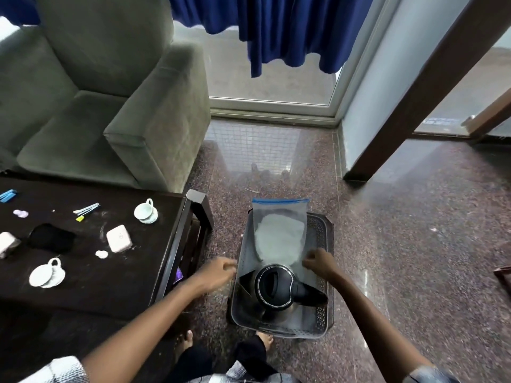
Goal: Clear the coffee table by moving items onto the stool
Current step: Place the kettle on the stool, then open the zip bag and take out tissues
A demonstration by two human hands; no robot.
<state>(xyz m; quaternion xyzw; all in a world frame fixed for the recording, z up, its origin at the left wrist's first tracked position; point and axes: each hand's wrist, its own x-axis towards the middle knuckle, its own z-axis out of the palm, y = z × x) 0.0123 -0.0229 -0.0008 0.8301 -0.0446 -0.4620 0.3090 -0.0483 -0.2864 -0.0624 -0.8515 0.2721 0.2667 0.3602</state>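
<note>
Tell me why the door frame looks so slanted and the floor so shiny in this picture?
Head view: the wide-angle lens bends straight lines, so the brown wooden door frame leans near the edge; daylight through the glass door glares off the polished speckled stone floor, mirroring a grid pattern; the clear zip bag of white powder on the dark perforated plastic stool looks soft and hazy.

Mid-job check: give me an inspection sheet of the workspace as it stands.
Surface: dark coffee table, dusted with white powder.
Job's things: two white teacups, white case, black cloth on the table; kettle and zip bag of white powder on the stool.
Clutter: blue sticks, small white bits.
Hands: left hand and right hand at the bag's edges; grip unclear.
Cables: nothing seen.
Surroundings: grey armchair, blue curtain, glass door, speckled floor.
</note>
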